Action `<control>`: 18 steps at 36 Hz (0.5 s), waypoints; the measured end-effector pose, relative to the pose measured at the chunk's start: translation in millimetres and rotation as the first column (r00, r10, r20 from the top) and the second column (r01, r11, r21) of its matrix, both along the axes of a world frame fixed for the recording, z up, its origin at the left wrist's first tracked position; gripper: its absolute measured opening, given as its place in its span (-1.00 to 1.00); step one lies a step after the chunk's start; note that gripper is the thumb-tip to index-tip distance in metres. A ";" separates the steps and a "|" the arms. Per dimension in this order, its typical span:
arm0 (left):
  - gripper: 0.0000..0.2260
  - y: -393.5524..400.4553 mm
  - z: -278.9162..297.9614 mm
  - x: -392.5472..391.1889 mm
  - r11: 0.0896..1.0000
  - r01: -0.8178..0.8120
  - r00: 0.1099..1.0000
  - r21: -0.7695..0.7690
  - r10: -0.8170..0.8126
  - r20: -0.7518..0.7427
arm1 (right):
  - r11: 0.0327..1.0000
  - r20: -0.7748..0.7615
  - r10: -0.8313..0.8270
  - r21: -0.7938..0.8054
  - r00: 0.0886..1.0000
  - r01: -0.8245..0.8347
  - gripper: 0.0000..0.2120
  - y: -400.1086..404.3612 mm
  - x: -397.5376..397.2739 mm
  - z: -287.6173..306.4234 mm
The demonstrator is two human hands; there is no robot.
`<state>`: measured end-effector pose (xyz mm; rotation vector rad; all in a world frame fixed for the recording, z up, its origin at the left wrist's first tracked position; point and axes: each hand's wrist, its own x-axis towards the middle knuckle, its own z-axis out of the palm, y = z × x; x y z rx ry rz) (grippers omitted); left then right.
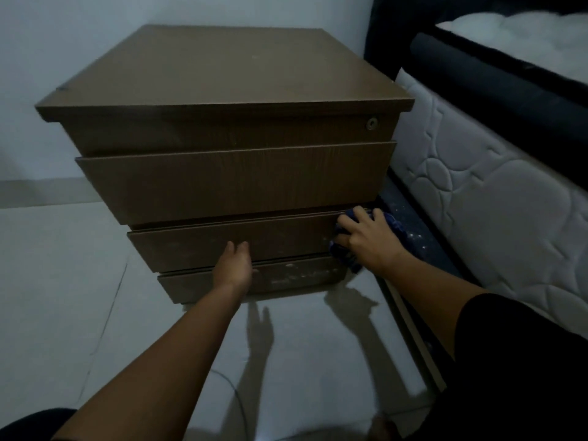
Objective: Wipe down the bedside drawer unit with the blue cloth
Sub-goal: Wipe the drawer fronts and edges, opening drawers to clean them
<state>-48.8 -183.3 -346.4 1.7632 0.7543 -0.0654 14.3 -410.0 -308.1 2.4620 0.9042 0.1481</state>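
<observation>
Two hands at the drawer unit [229,128], low on its front. Right hand [366,241] grips the bunched blue cloth [345,254] and presses it against the right end of the third drawer front [222,246], close to the mattress [477,192] side. Left hand [234,265] has its fingers straight and together, holding nothing, near the lower edge of the same front at about mid-width; contact cannot be confirmed.

Key relation: the drawer front's long axis runs horizontally, and nearly all its unwiped length lies to the left of the cloth hand, toward the empty hand. Judgement: next stroke should sweep leftward along that axis; the left hand sits in the path and would need to shift. Bottom panel [254,278], below both hands, shows pale smudges, likely not yet wiped.
</observation>
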 end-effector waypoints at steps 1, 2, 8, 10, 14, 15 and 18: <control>-0.56 7.0 0.5 -1.7 0.999 -0.025 1.000 0.024 0.025 -0.003 | 0.999 0.007 0.049 0.011 0.999 -0.049 -0.56 9.2 -2.5 1.6; -0.57 13.8 3.3 -4.2 0.998 -0.060 0.998 0.031 0.060 -0.005 | 0.993 0.027 0.116 0.025 0.993 -0.117 -0.57 19.6 -5.4 4.0; -0.53 66.7 17.3 -20.3 0.930 -0.362 0.932 -0.060 0.363 0.019 | 0.838 0.215 0.490 0.150 0.845 -0.524 -0.58 102.0 -13.5 5.9; -0.47 82.9 18.6 -22.9 0.871 -0.476 0.876 -0.125 0.481 0.016 | 0.788 0.232 0.555 0.162 0.799 -0.595 -0.58 131.3 -17.3 7.0; -0.43 118.9 14.2 -28.3 0.817 -0.523 0.833 -0.244 0.550 0.059 | 0.697 0.240 0.661 0.154 0.711 -0.700 -0.60 197.1 -25.9 5.5; -0.43 124.9 14.9 -30.3 0.795 -0.526 0.825 -0.303 0.563 0.046 | 0.683 0.243 0.676 0.149 0.695 -0.716 -0.62 213.0 -27.7 4.6; -0.43 138.4 11.2 -33.4 0.787 -0.473 0.843 -0.396 0.535 0.056 | 0.678 0.242 0.698 0.080 0.674 -0.731 -0.73 253.9 -28.4 -3.4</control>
